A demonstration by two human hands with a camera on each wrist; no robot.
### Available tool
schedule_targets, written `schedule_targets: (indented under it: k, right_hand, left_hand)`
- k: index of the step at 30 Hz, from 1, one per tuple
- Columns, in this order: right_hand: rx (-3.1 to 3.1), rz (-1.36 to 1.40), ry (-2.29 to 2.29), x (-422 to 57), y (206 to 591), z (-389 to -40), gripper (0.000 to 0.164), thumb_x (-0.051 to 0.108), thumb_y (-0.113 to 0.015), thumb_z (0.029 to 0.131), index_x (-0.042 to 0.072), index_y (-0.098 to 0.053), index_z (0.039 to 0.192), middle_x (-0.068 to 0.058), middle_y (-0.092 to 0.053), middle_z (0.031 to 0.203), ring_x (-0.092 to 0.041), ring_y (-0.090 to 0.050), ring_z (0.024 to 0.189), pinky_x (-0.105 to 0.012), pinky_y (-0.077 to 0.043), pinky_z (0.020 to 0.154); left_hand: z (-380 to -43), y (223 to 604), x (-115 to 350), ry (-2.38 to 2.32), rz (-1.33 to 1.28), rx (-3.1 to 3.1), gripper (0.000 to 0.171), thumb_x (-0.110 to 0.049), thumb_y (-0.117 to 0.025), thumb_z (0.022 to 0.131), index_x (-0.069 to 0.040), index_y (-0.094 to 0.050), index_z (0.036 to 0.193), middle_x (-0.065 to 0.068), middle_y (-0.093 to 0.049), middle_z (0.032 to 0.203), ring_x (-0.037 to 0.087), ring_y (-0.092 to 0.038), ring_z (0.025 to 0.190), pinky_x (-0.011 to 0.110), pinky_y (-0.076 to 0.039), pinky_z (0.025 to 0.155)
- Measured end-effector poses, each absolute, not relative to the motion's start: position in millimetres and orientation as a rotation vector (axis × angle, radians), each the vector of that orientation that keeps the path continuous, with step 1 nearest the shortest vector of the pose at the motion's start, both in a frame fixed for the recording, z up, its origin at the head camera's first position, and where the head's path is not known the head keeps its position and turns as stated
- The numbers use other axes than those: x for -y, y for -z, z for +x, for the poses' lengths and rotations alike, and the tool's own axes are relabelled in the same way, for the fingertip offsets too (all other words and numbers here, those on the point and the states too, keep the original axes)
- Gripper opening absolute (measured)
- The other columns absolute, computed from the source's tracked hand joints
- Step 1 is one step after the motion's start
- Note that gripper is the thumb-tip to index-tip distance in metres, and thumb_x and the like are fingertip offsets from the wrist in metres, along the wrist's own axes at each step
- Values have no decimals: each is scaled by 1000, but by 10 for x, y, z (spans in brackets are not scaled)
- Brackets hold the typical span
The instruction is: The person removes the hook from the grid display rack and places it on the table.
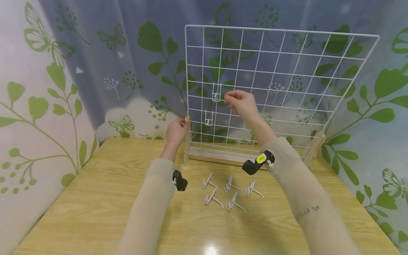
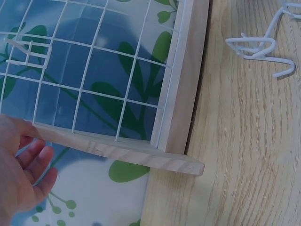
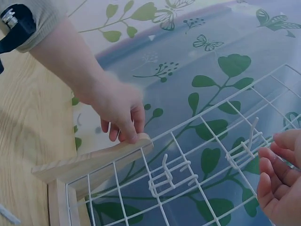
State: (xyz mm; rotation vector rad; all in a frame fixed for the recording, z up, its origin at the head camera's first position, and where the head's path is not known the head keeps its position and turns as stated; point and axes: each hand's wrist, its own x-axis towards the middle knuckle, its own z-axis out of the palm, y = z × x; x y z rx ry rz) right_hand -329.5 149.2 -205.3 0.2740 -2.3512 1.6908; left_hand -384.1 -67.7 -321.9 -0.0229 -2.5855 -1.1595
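Observation:
A white wire grid panel [image 1: 280,30] stands upright in a wooden stand. My left hand [image 1: 176,131] pinches the top of the stand's left side post [image 1: 187,141] between thumb and fingers; its other fingers hang loosely curled in the left wrist view. Two white wire hooks hang on the grid near its left side, an upper hook [image 1: 216,95] and a lower hook [image 1: 208,121]. Just right of the upper one hovers my right hand [image 1: 243,104], fingers loosely bent and holding nothing. The right wrist view shows its fingertips [image 3: 264,155] beside that hook.
Several loose white hooks [image 1: 233,202] lie in two rows on the wooden table [image 1: 95,198], in front of the stand's base bar [image 1: 220,157]. A curtain [image 1: 134,88] with leaf and butterfly prints hangs close behind the grid. The right side post [image 1: 313,147] stands beyond my right forearm.

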Motion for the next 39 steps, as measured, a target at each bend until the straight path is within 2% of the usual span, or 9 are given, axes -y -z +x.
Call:
schedule_targets:
  k: [5, 8, 14, 18, 24, 29, 32, 39]
  right_hand:
    - [2316, 254, -1717, -1416, 2044, -3377, 28, 17, -61, 91, 1, -62, 113, 1, -63, 87, -10, -53, 71, -20, -44, 58]
    - [2321, 256, -1691, -1378, 2027, -3421, 29, 19, -60, 91, 2, -62, 115, -1, -63, 90, -10, -53, 71, -22, -44, 59]
    - [2415, 239, -1601, -1330, 1968, -3496, 33, 24, -58, 92, 8, -61, 120, -7, -63, 102, -21, -57, 86, -32, -47, 72]
    - [2471, 235, -1580, -1290, 1936, -3532, 35, 25, -58, 92, 9, -59, 123, -6, -62, 102, -27, -56, 94, -38, -47, 79]
    - [2477, 208, -1619, -1245, 1928, -3543, 31, 23, -57, 93, 10, -60, 121, -3, -63, 94, -21, -56, 84, -32, -45, 69]
    - [2499, 181, -1631, -1210, 1924, -3536, 31, 24, -57, 93, 9, -61, 120, -3, -63, 95, -14, -54, 78, -27, -42, 63]
    - [2499, 168, -1641, -1190, 1916, -3532, 31, 24, -56, 93, 7, -61, 119, -3, -63, 96, -13, -53, 78, -29, -43, 65]
    - [2449, 114, -1746, -1171, 1918, -3544, 27, 19, -57, 93, 6, -63, 116, -4, -65, 98, -14, -54, 79, -39, -44, 81]
  left_hand:
    - [-3829, 3224, 676, 1144, -17, 2589, 33, -29, -51, 95, -7, -61, 117, 10, -63, 95, 26, -58, 82, 37, -46, 68]
    - [-3825, 3222, 676, 1145, -20, 2584, 33, -28, -51, 95, -7, -61, 117, 10, -63, 95, 26, -58, 81, 37, -46, 68]
    - [-3825, 3228, 681, 1144, -22, 2593, 33, -30, -51, 95, -8, -61, 117, 9, -63, 95, 25, -58, 81, 37, -45, 67]
    - [-3816, 3213, 688, 1141, -21, 2590, 33, -30, -51, 95, -8, -62, 117, 10, -63, 95, 25, -58, 80, 37, -45, 67]
    - [-3821, 3215, 691, 1136, -29, 2593, 33, -30, -50, 95, -7, -62, 117, 10, -64, 95, 25, -58, 81, 37, -46, 66]
    - [-3837, 3230, 687, 1135, -29, 2587, 33, -29, -49, 94, -8, -63, 115, 9, -64, 95, 25, -59, 81, 37, -46, 67]
    - [-3838, 3230, 684, 1142, -27, 2579, 32, -30, -49, 94, -9, -63, 114, 9, -64, 94, 26, -59, 81, 38, -46, 67]
    - [-3839, 3243, 687, 1146, -23, 2582, 31, -29, -51, 94, -9, -64, 114, 10, -65, 95, 26, -59, 83, 38, -46, 67]
